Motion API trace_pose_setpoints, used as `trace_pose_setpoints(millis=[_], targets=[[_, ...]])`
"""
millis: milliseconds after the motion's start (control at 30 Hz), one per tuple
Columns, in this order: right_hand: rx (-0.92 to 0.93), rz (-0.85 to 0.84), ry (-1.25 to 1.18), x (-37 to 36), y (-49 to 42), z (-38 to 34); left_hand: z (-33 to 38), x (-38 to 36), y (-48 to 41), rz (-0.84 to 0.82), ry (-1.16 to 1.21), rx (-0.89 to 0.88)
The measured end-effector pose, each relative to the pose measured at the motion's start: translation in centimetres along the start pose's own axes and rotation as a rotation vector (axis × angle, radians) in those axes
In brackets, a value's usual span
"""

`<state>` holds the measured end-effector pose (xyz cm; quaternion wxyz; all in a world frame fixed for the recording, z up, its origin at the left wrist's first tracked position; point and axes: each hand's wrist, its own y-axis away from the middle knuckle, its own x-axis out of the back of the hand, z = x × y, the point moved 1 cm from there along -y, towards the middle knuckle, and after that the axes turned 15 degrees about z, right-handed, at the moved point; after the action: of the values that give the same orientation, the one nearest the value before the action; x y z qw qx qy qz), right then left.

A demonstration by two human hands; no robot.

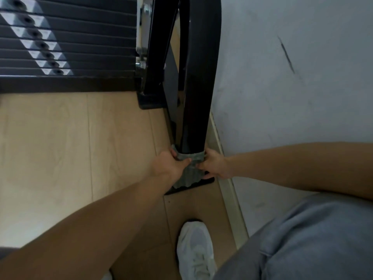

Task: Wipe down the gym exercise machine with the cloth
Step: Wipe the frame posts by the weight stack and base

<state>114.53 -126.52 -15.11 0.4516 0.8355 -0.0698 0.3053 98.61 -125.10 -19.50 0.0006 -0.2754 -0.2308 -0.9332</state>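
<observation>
A glossy black upright post [198, 81] of the gym machine runs down to a black foot plate [201, 183] on the floor. A grey ribbed cloth [188, 170] is wrapped round the bottom of the post, its loose end hanging onto the foot plate. My left hand [170, 165] grips the cloth from the left side of the post. My right hand [215, 166] grips it from the right side. Both hands sit low, just above the foot plate.
The weight stack [60, 41] with its pin holes fills the upper left. A white wall [292, 77] and its skirting board [228, 188] stand close on the right. Light wooden floor [60, 148] spreads left. My white shoe [194, 251] and grey trouser leg [302, 239] are below.
</observation>
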Motion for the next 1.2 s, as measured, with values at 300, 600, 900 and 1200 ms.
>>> trace_pose_setpoints(millis=[300,600,900,1200], targets=[[-0.081,0.008,-0.115,-0.1,-0.8,0.5,0.1,0.0,0.9,-0.032,0.059,0.072],[0.026,0.119,-0.380,2.4,0.2,-2.8,4.5,2.5,1.2,0.151,0.317,-0.040],[0.277,0.286,-0.498,4.4,2.1,-7.1,8.3,3.9,-0.7,0.314,0.451,-0.220],[0.445,0.463,-0.583,8.0,2.5,-13.3,13.2,6.5,-3.5,0.430,0.557,-0.270]])
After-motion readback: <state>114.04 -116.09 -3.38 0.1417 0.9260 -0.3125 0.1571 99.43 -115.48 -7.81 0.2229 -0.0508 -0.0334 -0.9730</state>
